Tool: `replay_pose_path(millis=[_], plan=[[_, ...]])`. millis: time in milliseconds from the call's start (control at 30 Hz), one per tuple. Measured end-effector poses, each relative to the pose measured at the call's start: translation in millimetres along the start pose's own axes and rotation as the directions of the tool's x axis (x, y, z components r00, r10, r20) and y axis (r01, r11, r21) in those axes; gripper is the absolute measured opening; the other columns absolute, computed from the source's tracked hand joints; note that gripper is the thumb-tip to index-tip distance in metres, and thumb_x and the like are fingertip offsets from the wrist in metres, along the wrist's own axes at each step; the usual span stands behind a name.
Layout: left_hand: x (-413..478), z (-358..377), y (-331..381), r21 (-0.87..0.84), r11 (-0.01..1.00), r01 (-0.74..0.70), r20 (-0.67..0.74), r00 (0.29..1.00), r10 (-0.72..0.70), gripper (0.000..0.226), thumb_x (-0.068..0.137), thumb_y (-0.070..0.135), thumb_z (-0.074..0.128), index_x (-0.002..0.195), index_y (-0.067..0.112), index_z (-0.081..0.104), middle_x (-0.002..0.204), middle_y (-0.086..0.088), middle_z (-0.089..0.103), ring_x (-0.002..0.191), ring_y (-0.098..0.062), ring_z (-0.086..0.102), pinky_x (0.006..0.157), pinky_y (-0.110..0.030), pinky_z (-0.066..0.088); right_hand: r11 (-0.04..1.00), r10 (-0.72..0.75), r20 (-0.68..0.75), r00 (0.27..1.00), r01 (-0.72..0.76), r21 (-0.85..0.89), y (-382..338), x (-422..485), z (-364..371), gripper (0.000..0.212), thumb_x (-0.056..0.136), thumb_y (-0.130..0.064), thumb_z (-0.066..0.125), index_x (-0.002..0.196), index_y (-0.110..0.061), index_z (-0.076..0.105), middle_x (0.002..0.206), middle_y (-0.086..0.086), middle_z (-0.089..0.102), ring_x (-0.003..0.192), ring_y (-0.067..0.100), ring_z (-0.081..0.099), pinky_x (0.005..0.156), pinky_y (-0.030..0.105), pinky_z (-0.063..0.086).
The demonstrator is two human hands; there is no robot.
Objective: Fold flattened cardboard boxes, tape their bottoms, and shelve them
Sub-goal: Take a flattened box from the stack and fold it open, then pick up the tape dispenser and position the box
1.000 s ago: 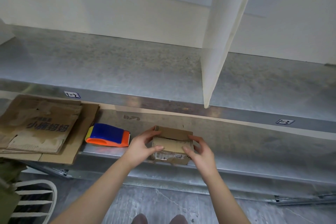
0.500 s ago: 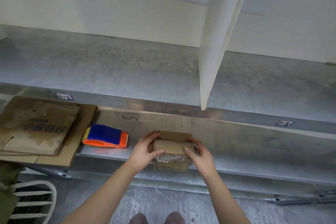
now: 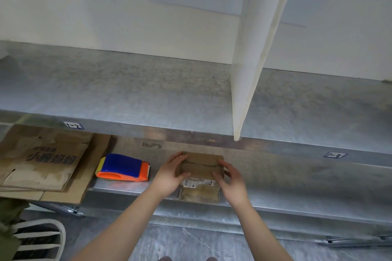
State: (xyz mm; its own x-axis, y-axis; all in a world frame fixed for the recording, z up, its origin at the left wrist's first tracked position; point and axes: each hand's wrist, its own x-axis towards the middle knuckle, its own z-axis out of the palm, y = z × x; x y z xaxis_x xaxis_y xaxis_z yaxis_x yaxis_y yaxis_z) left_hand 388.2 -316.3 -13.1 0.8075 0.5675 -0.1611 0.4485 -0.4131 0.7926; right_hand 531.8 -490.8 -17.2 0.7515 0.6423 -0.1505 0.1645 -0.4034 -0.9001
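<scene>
A small brown cardboard box (image 3: 200,168) with a white shipping label on its near side sits at the front edge of the lower metal shelf (image 3: 297,199). My left hand (image 3: 169,178) grips its left side, fingers over the far corner and thumb on the folded top flaps. My right hand (image 3: 232,180) holds the right side, its thumb pressing on the flaps. The flaps lie nearly flat across the top. A blue and orange tape dispenser (image 3: 124,168) lies on the shelf just left of my left hand.
A stack of flattened cardboard boxes (image 3: 42,163) with printed characters lies at the left of the lower shelf. The upper metal shelf (image 3: 127,91) runs across the view, with a white divider panel (image 3: 252,70) standing on it. A white chair (image 3: 42,237) stands at the bottom left.
The top flaps have been folded down flatter onto the box. Both hands shifted slightly toward me along the box sides, thumbs now pressing on the flaps.
</scene>
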Motion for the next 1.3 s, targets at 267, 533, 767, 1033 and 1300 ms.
replay_pose_path(millis=[267,533,767,1033,1300], plan=[[-13,-18,23,0.316,0.943,-0.108,-0.014,0.993,0.118,0.066,0.094,0.047,0.051,0.151,0.03,0.022,0.158,0.012,0.016,0.146,-0.013,0.013,0.116,-0.034,0.025,0.926,-0.188,-0.035,0.982,0.166,-0.339,-17,-9,-23,0.052,0.091,-0.043,0.061,0.139,-0.031,0.045,0.143,-0.006,0.046,0.133,0.014,0.038,0.1,0.027,0.038],[-55,-53,16,0.675,0.704,-0.22,-0.061,0.934,0.351,0.06,0.09,0.056,0.032,0.138,0.023,0.049,0.146,-0.002,0.046,0.139,-0.026,0.036,0.111,-0.043,0.03,0.625,-0.513,0.111,0.851,0.459,-0.632,-65,-29,-3,0.046,0.091,-0.049,0.043,0.129,-0.03,0.058,0.134,-0.004,0.057,0.129,0.024,0.046,0.096,0.038,0.049],[-84,-103,-33,0.735,0.663,-0.143,-0.043,0.966,0.256,0.052,0.089,0.045,0.059,0.135,0.022,0.051,0.141,-0.004,0.052,0.135,-0.028,0.042,0.112,-0.046,0.03,0.553,-0.554,0.262,0.79,0.585,-0.594,-96,-37,78,0.046,0.089,-0.045,0.04,0.124,-0.023,0.061,0.129,0.004,0.06,0.129,0.03,0.049,0.102,0.044,0.046],[-65,-159,-92,0.778,0.594,-0.207,0.064,0.965,0.253,0.066,0.071,0.05,0.076,0.127,0.019,0.059,0.128,-0.006,0.062,0.12,-0.032,0.057,0.1,-0.049,0.043,0.656,-0.324,0.317,0.891,0.453,-0.603,-86,-32,162,0.048,0.093,-0.033,0.055,0.139,-0.021,0.048,0.145,0.007,0.047,0.14,0.03,0.035,0.113,0.046,0.035],[-27,-175,-127,0.684,0.638,-0.354,0.253,0.935,0.249,0.071,0.063,0.045,0.079,0.125,0.018,0.059,0.127,-0.006,0.06,0.115,-0.032,0.058,0.101,-0.044,0.042,0.773,-0.054,0.204,0.978,0.17,-0.611,-62,-27,194,0.052,0.097,-0.032,0.049,0.146,-0.025,0.038,0.152,0.003,0.036,0.137,0.025,0.036,0.107,0.034,0.039]])
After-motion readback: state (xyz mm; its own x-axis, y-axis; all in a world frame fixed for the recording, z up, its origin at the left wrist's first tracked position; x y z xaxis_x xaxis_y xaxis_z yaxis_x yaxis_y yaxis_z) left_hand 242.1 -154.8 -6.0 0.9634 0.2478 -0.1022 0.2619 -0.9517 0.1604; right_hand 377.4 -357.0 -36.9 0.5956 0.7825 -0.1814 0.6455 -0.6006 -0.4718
